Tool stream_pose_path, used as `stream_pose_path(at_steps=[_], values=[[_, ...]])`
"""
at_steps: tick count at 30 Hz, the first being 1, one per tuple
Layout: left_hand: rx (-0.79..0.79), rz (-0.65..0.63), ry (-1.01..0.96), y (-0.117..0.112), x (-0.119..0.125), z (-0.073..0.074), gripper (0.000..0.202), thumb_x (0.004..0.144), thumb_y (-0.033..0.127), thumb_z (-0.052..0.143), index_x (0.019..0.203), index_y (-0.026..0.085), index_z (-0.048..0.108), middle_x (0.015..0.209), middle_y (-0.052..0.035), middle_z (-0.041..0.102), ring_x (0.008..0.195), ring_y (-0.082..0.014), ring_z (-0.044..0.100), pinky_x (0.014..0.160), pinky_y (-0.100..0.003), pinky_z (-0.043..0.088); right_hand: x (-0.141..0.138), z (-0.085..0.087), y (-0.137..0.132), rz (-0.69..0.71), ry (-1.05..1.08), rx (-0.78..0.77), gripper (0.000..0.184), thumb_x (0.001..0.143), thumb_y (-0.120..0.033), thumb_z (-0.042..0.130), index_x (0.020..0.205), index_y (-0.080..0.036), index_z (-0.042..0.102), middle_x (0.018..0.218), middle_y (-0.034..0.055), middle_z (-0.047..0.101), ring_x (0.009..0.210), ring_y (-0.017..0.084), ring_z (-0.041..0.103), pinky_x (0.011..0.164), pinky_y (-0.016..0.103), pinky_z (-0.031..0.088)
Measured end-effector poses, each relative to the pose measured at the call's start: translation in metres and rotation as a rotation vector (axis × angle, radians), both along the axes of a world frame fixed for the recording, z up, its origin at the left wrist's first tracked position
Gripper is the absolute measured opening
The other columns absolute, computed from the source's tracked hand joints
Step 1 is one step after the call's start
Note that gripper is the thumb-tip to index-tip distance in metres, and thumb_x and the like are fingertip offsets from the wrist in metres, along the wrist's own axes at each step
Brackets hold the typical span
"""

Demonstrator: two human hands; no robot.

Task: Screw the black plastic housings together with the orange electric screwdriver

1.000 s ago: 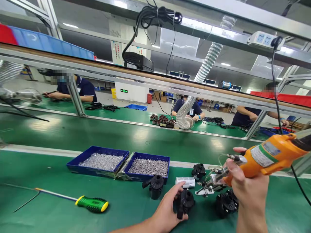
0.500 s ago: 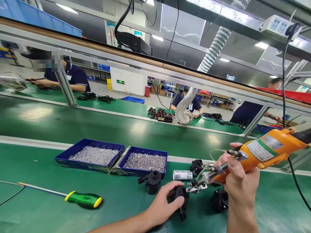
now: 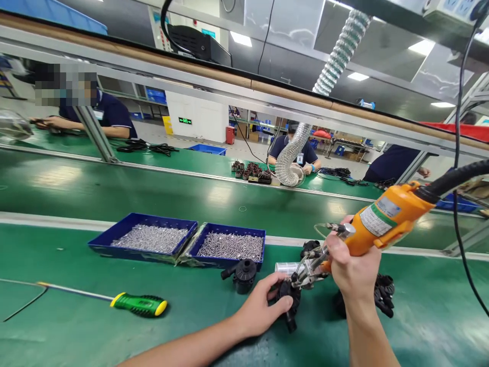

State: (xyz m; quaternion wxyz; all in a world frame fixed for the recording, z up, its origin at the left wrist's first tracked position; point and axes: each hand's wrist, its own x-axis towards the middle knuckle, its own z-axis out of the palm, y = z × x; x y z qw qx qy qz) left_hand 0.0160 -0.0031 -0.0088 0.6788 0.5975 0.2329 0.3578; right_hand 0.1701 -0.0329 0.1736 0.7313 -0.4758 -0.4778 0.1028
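Gripping a black round housing on the green tabletop, the left hand has its grip closed around the part, thumb on the near side and fingers on the far side, with a short spout pointing down toward the person. The right hand has its grip wrapped around the front of an orange power driver, which slants down from the upper right so that its metal nose meets the top of the housing; the exact contact at the tip is too small to tell.

Just behind the held part lies a pale roll, partly hidden by the nose. A second housing stands left of it, close in front of a blue tray of screws. Beside that tray is another blue tray, filled with small metal pieces. A screwdriver with a green and yellow handle lies farther left. More black parts sit beyond the right wrist.
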Motion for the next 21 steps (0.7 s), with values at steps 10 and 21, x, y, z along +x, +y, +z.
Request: stream_pose_path(at_steps=[10, 21], values=[[0.037, -0.021, -0.024, 0.002, -0.002, 0.003, 0.046, 0.091, 0.049, 0.078, 0.124, 0.018, 0.068, 0.116, -0.0076, 0.068, 0.114, -0.0264, 0.064, 0.108, -0.04, 0.055, -0.009, -0.003, 0.006, 0.059, -0.016, -0.019, 0.04, 0.069, -0.031, 0.085, 0.094, -0.019, 0.056, 0.061, -0.0062, 0.053, 0.049, 0.009, 0.048, 0.047, 0.021, 0.047], [0.152, -0.112, -0.031, 0.0, -0.012, -0.019, 0.055, 0.09, 0.064, 0.073, 0.122, 0.023, 0.055, 0.113, -0.0045, 0.063, 0.102, -0.0222, 0.057, 0.094, -0.035, 0.046, 0.035, 0.013, -0.028, -0.087, 0.038, 0.003, 0.057, 0.066, -0.04, 0.095, 0.11, -0.02, 0.064, 0.064, -0.0021, 0.058, 0.042, 0.012, 0.049, 0.036, 0.022, 0.045]])
